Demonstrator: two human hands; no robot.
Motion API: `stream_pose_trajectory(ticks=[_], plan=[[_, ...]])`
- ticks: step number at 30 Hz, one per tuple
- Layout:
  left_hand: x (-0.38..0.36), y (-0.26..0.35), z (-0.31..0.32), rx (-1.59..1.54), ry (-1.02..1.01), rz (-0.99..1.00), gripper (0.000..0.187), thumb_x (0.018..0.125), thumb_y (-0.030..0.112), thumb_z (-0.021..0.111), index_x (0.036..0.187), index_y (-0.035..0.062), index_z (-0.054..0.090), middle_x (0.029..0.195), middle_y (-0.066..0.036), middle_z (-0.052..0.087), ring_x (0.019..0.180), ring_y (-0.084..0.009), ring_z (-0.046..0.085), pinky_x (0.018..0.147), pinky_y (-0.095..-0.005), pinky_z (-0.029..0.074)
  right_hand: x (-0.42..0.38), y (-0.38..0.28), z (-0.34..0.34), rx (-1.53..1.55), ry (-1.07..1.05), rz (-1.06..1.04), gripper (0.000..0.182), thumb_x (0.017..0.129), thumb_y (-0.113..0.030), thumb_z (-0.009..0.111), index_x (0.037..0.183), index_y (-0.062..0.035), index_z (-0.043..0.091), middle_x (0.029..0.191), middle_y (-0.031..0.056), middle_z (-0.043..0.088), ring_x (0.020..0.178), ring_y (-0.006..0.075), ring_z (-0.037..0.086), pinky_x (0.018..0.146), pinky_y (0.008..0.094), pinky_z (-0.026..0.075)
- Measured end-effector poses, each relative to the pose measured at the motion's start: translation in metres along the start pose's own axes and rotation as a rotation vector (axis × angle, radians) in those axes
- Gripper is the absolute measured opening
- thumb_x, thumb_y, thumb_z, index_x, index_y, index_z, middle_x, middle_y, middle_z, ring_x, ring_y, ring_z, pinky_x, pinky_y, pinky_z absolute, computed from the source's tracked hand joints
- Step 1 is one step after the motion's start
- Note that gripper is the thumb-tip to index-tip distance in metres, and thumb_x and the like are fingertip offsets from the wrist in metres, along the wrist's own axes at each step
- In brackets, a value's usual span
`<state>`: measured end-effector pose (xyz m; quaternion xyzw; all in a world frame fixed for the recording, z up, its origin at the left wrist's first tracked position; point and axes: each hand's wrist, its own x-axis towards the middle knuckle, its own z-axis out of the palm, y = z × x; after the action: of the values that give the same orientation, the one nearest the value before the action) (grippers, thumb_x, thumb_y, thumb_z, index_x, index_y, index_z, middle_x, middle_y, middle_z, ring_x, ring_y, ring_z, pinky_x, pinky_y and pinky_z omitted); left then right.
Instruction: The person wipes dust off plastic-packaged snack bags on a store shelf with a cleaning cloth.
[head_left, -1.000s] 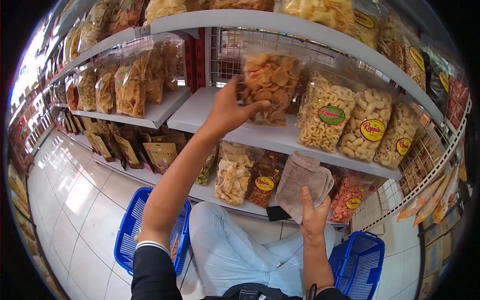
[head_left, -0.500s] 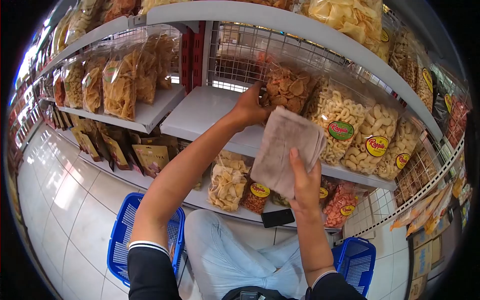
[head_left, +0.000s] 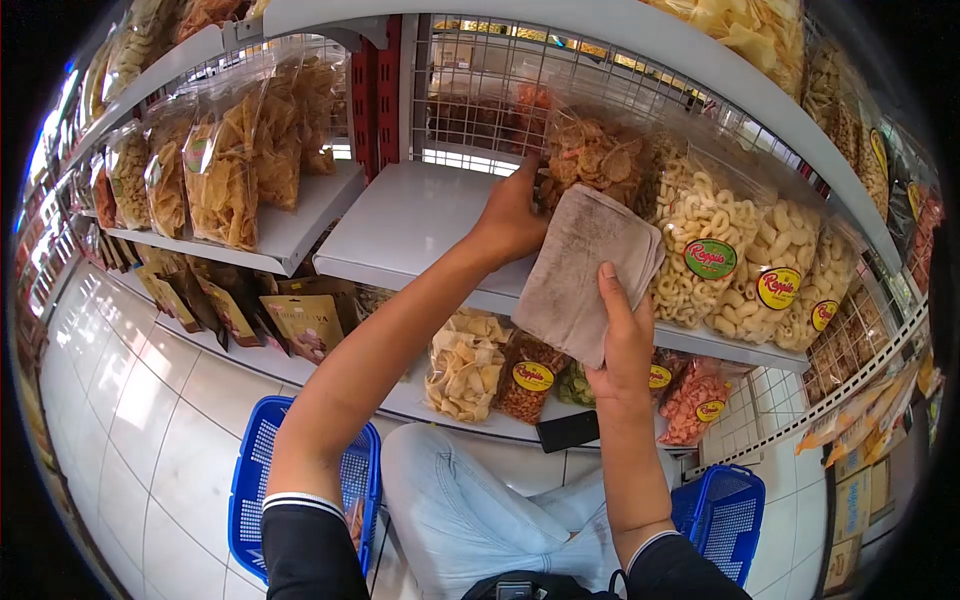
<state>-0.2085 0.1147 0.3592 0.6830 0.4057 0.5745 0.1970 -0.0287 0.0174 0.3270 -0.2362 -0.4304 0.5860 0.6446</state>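
My right hand holds a folded greyish-pink cloth, thumb on its front face, in front of the middle shelf. My left hand reaches over that shelf to the left edge of a clear bag of brown round crackers. Its fingers close on the bag's side, partly hidden behind the bag and the cloth. The cloth covers the lower part of this bag. Just to the right stand clear bags of pale curled snacks, one with a green label and one with a yellow label.
Left of the bags runs a bare stretch of white shelf. Below, the bottom shelf carries bagged snacks, with a black phone at its edge. Blue baskets stand on the tiled floor either side of my legs.
The view has shifted slightly, so shelf and baskets sit a little differently. My left hand stays at the cracker bag, and the cloth remains in my right hand.
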Motion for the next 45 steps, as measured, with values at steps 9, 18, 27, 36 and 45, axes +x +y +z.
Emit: stream_pose_trajectory(ticks=[9,18,27,36,45], plan=[[-0.005,0.002,0.000,0.025,0.023,0.011,0.083,0.083,0.023,0.089,0.150,0.0028,0.046,0.128,-0.021,0.070,0.118,-0.0320,0.069,0.095,-0.0407,0.055,0.006,-0.005,-0.004,-0.047,-0.070,0.022,0.051,0.104,-0.023,0.071,0.147,-0.0017,0.052,0.137,0.0083,0.062,0.123,0.0179,0.062,0.102,0.0354,0.053],[-0.014,0.019,-0.012,0.143,0.010,-0.088,0.101,0.078,0.045,0.093,0.150,-0.0045,0.042,0.121,-0.028,0.071,0.115,-0.0359,0.071,0.097,-0.0448,0.056,-0.052,-0.019,-0.039,-0.269,-0.178,-0.097,0.049,0.102,-0.018,0.072,0.144,0.0013,0.056,0.132,0.0096,0.067,0.118,0.0197,0.066,0.104,0.0358,0.052],[-0.151,0.077,-0.052,0.122,0.083,0.161,0.062,0.092,0.009,0.079,0.147,-0.0006,0.052,0.141,-0.016,0.061,0.130,-0.0272,0.062,0.107,-0.0414,0.054,-0.160,0.025,-0.165,0.269,0.098,0.624,0.056,0.100,-0.012,0.069,0.151,0.0007,0.049,0.142,0.0175,0.064,0.127,0.0304,0.066,0.111,0.0455,0.052],[-0.421,0.065,-0.131,0.671,0.294,-0.545,0.042,0.090,0.002,0.072,0.131,0.0008,0.065,0.123,-0.018,0.071,0.113,-0.0304,0.071,0.096,-0.0385,0.057,-0.247,0.086,-0.249,0.355,0.269,0.937,0.065,0.103,-0.013,0.065,0.160,0.0007,0.036,0.154,0.0237,0.054,0.141,0.0358,0.056,0.118,0.0490,0.047],[-0.528,0.045,-0.113,0.597,0.212,-0.862,0.055,0.089,0.020,0.082,0.139,0.0070,0.063,0.132,-0.018,0.069,0.121,-0.0319,0.068,0.099,-0.0451,0.056,-0.228,0.076,-0.227,0.187,0.204,0.924,0.061,0.104,-0.023,0.070,0.153,0.0030,0.045,0.145,0.0184,0.062,0.131,0.0319,0.063,0.113,0.0457,0.051]])
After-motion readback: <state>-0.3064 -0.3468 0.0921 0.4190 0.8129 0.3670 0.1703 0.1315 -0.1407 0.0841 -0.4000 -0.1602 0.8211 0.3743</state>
